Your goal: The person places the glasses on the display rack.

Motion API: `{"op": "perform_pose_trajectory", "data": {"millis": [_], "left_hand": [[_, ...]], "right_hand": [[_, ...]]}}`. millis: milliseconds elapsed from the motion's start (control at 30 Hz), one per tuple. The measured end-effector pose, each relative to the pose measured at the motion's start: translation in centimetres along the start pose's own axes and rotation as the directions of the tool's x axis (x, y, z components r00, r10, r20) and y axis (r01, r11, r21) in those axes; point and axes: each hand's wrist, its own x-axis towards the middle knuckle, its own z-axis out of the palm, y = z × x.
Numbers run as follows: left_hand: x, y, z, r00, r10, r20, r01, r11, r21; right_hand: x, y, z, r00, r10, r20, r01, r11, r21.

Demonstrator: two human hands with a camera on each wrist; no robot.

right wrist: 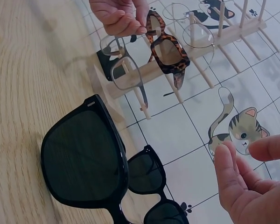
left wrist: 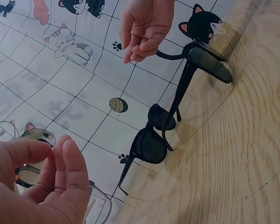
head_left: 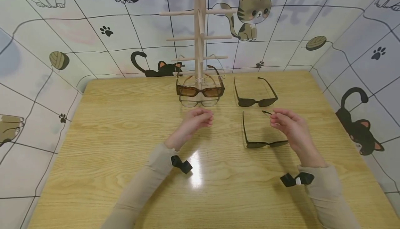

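While the wooden table [head_left: 109, 152] spreads below, a wooden rack [head_left: 198, 48] stands near its back edge. The left hand [head_left: 194, 119], palm turned inward, is before the rack, its grip loosely curled and empty. The right hand [head_left: 292, 126] hovers over the near black sunglasses [head_left: 257, 145], its grip slightly spread around nothing. They lie unfolded on the table, a second black pair [head_left: 267, 102] behind; three pairs of glasses [head_left: 215, 92] hang on the rack. One pale mark [right wrist: 90, 103] on the near frame is unreadable.

You've got the rack [head_left: 199, 31] at back ctr of table [head_left: 118, 135], 3 prs glasses [head_left: 188, 91] on it; to its R, rear sunglasses [head_left: 247, 102] behind front sunglasses [head_left: 256, 145].
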Motion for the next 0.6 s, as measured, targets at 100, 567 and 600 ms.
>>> {"op": "perform_pose_trajectory", "data": {"millis": [100, 567, 600], "left_hand": [[0.2, -0.1, 0.3, 1.000, 0.000, 0.001, 0.000, 1.000, -0.001], [1.1, -1.1, 1.6, 0.999, -0.012, 0.031, 0.013, 1.000, -0.020], [1.2, -1.2, 1.8, 0.999, -0.016, 0.032, 0.017, 1.000, -0.024]], "right_hand": [[0.0, -0.1, -0.2, 1.000, 0.000, -0.002, 0.000, 1.000, 0.010], [-0.5, -0.3, -1.3, 0.999, -0.004, -0.042, 0.006, 0.999, 0.051], [-0.6, -0.4, -1.4, 0.999, -0.004, -0.048, 0.006, 0.999, 0.054]]}}
